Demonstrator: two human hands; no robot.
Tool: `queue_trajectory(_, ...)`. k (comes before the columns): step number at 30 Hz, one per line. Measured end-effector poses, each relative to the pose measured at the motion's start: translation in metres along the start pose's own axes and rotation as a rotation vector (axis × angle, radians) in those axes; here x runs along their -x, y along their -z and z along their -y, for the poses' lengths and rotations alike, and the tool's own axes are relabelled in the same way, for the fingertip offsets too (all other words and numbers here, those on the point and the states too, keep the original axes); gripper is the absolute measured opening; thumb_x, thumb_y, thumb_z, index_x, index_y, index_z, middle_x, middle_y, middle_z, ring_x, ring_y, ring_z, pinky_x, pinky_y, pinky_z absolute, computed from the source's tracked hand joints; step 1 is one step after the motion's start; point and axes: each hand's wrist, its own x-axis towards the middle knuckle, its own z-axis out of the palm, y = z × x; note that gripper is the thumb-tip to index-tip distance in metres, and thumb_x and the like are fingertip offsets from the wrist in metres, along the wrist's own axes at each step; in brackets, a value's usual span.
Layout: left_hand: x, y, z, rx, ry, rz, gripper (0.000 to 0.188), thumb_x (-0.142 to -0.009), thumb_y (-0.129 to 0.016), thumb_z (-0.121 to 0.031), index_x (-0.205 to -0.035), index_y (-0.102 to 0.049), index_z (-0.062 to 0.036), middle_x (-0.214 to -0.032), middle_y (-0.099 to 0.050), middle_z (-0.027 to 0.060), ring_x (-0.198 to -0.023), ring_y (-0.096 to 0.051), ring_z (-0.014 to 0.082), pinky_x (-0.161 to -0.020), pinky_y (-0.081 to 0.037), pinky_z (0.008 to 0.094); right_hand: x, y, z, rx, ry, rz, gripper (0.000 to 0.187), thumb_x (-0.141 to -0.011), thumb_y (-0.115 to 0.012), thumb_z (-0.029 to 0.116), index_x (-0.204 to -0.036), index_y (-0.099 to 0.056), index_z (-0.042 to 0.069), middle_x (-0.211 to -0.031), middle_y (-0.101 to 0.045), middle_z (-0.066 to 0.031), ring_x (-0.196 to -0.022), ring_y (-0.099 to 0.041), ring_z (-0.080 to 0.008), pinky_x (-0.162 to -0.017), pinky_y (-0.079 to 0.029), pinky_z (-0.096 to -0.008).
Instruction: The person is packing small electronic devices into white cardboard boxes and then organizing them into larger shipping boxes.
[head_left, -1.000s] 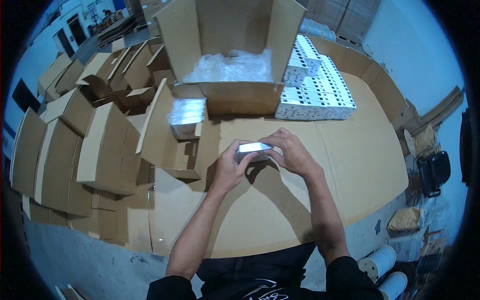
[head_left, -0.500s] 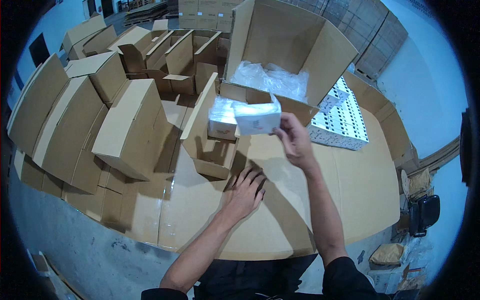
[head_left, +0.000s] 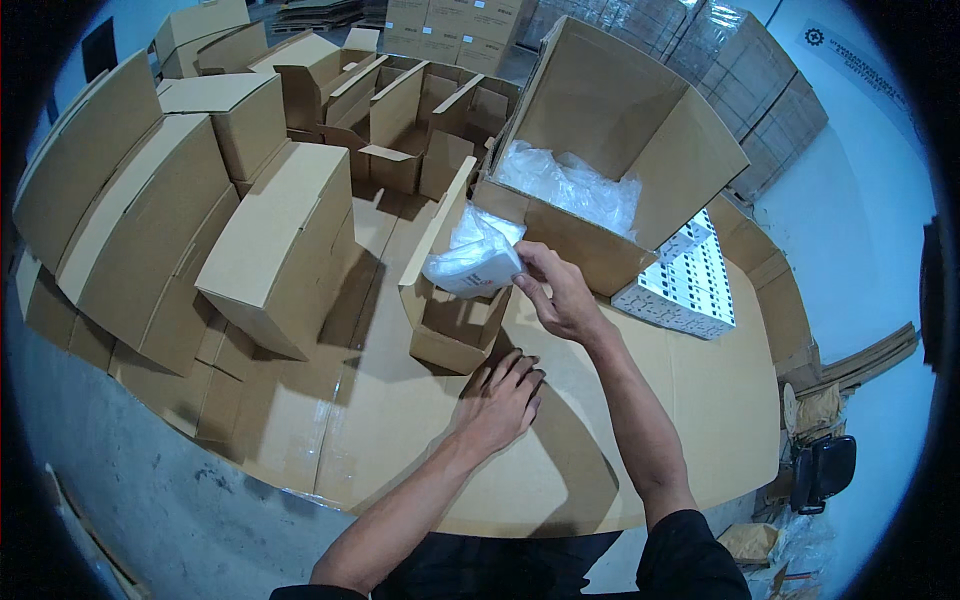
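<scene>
A small white box in clear plastic wrap is pinched at its right end by my right hand. It hangs tilted over the narrow open carton standing in front of me. Behind it in that carton sits another plastic-wrapped pack, partly covered by the held one. My left hand rests on the cardboard-covered table, its fingers stretched out beside the carton's front corner and holding nothing.
Right behind the carton stands a big open cardboard box with clear plastic bags. White boxes with black squares lie to its right. Closed cartons line the left side, and open cartons stand at the back.
My right hand has brought the wrapped box left and lower, over the open carton, and the box has tilted. My left hand stays by the carton's front. The whole view has shifted slightly.
</scene>
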Motion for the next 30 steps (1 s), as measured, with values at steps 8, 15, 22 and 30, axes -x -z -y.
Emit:
queue_trajectory(8,-0.002,-0.005,-0.002,-0.027,0.023,0.028,0.036,-0.091,-0.065,-0.022,-0.124,-0.064,-0.0067,-0.139,-0.055,0.0073,-0.137,-0.044,0.0281,-0.11,-0.039,0.0479,0.0,0.021,0.012,0.122,-0.029,0.126,0.029,-0.096,-0.062,0.004,-0.124,-0.055,0.001,-0.11,-0.067,-0.0196,-0.098,-0.068,-0.0369,-0.086,-0.056,-0.0427)
queue_trajectory(15,0.0,-0.005,0.002,-0.009,0.053,0.08,0.037,-0.092,-0.065,-0.023,-0.125,-0.064,-0.0061,-0.142,-0.053,0.0083,-0.138,-0.043,0.029,-0.114,-0.037,0.0486,-0.021,0.002,0.019,0.337,-0.018,0.287,0.022,-0.094,-0.062,0.006,-0.116,-0.059,0.001,-0.102,-0.065,-0.0189,-0.092,-0.064,-0.04,-0.082,-0.054,-0.0476)
queue_trajectory(22,0.0,-0.005,0.004,-0.01,-0.022,0.023,0.036,-0.092,-0.065,-0.023,-0.124,-0.063,-0.005,-0.14,-0.054,0.0092,-0.138,-0.043,0.0307,-0.116,-0.034,0.0471,-0.024,-0.025,0.009,0.564,0.001,0.251,0.017,-0.092,-0.063,0.006,-0.107,-0.061,0.0,-0.099,-0.062,-0.0201,-0.092,-0.063,-0.0415,-0.082,-0.052,-0.0505)
queue_trajectory(30,0.0,-0.009,0.006,-0.04,-0.053,0.006,0.039,-0.091,-0.064,-0.024,-0.125,-0.062,-0.0044,-0.14,-0.053,0.0116,-0.138,-0.041,0.0318,-0.117,-0.032,0.0476,-0.015,-0.038,0.02,0.492,-0.115,0.01,0.015,-0.087,-0.07,0.007,-0.096,-0.06,0.0,-0.095,-0.061,-0.0211,-0.09,-0.062,-0.0409,-0.08,-0.05,-0.0524)
